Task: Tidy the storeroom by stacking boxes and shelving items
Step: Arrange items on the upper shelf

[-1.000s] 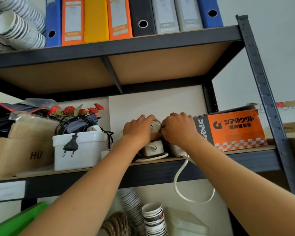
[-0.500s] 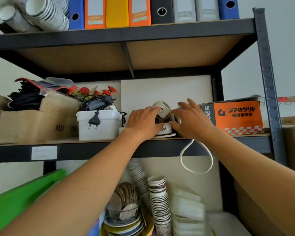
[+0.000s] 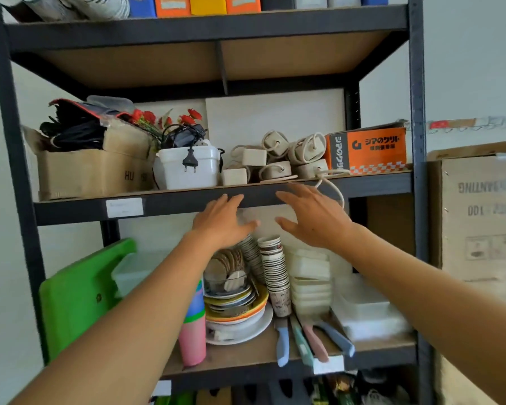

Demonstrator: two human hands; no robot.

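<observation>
I have both hands empty, fingers spread; my left hand (image 3: 221,222) and right hand (image 3: 310,219) hang just below the shelf edge (image 3: 187,201); the coiled cream adapters (image 3: 278,159) sit piled between the white tub (image 3: 187,168) and orange box (image 3: 368,150), wedged so they cannot roll; one cord loop (image 3: 332,185) dangles over the lip, likely needing tucking.

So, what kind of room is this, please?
Probably a storeroom. A metal shelving unit holds mixed goods: binders on top, coiled extension cords beside an orange box, and stacked plates and paper cups below.
</observation>
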